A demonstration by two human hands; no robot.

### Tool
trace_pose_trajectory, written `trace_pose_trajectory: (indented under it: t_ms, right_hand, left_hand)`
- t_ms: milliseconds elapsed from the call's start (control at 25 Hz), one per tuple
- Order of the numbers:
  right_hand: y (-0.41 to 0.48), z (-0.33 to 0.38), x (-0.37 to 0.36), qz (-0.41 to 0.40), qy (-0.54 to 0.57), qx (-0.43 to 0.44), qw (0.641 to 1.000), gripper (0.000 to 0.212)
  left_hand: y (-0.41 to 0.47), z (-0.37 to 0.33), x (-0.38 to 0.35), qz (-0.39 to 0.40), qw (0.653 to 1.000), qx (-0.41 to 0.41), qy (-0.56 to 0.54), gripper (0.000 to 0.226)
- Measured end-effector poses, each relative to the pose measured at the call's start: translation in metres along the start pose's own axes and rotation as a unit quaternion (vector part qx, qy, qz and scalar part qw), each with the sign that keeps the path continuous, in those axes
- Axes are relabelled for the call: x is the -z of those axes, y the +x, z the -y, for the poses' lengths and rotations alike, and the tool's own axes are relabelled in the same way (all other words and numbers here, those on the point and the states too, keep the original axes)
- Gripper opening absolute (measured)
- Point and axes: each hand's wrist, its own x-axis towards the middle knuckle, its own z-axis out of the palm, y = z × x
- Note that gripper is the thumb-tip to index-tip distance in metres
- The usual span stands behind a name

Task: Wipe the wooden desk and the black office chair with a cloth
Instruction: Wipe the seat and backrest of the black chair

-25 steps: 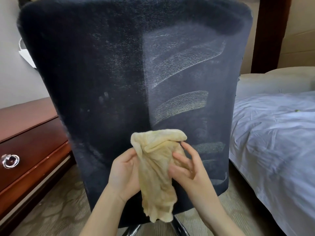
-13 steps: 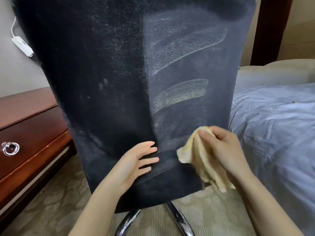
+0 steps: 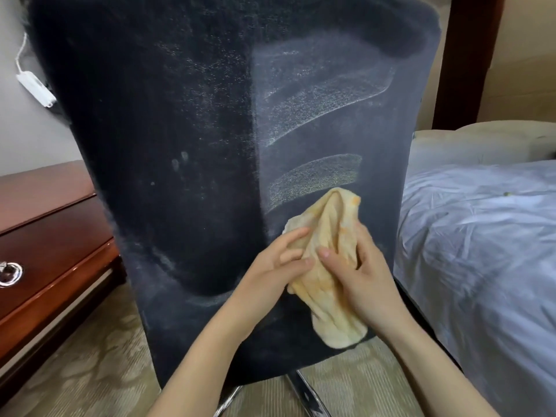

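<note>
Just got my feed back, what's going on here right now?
A person is working at the back of the black office chair, with a yellow cloth bunched up at the lower right of its mesh back. The right hand holds the cloth, thumb and fingers curled round it, while the left hand rests straight fingers on its left edge. The mesh looks speckled with dust. The wooden desk sits to the left with no hand on it, and a bed is on the right.

One black office chair (image 3: 180,145), one yellow cloth (image 3: 331,284), two hands, the left hand (image 3: 279,263) and the right hand (image 3: 361,272), one wooden desk (image 3: 45,230) with one ring pull (image 3: 10,273), and one bed (image 3: 481,236).
</note>
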Motion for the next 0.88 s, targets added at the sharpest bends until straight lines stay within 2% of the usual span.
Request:
trace_pose_trajectory:
  t_ms: [80, 200, 320, 400, 520, 600, 760, 880]
  right_hand:
    - [0.020, 0.005, 0.001, -0.091, -0.091, 0.047, 0.991, 0.059]
    - [0.075, 0.020, 0.006, -0.207, -0.257, 0.125, 0.936, 0.072]
    - [0.135, 0.052, 0.009, -0.330, -0.306, 0.152, 0.880, 0.072]
    - [0.166, 0.075, 0.002, -0.367, -0.302, 0.179, 0.861, 0.067]
    - [0.195, 0.092, -0.019, -0.372, -0.354, 0.209, 0.833, 0.052]
    - [0.195, 0.085, -0.037, -0.355, -0.376, 0.251, 0.818, 0.042]
    - [0.171, 0.030, -0.054, -0.253, -0.410, 0.419, 0.770, 0.028]
    - [0.155, -0.010, -0.050, -0.176, -0.447, 0.495, 0.724, 0.023]
  left_hand:
    - [0.002, -0.007, 0.009, -0.067, 0.995, -0.040, 0.067, 0.034]
    - [0.005, -0.016, 0.024, -0.181, 0.960, -0.118, 0.179, 0.030]
    - [0.008, -0.023, 0.040, -0.228, 0.913, -0.179, 0.286, 0.038]
    - [0.013, -0.027, 0.049, -0.247, 0.875, -0.226, 0.349, 0.046]
    - [0.022, -0.033, 0.059, -0.278, 0.808, -0.259, 0.449, 0.054]
    - [0.029, -0.036, 0.063, -0.290, 0.776, -0.252, 0.501, 0.069]
    - [0.037, -0.031, 0.069, -0.296, 0.752, -0.217, 0.548, 0.096]
    - [0.041, -0.025, 0.074, -0.294, 0.754, -0.220, 0.545, 0.108]
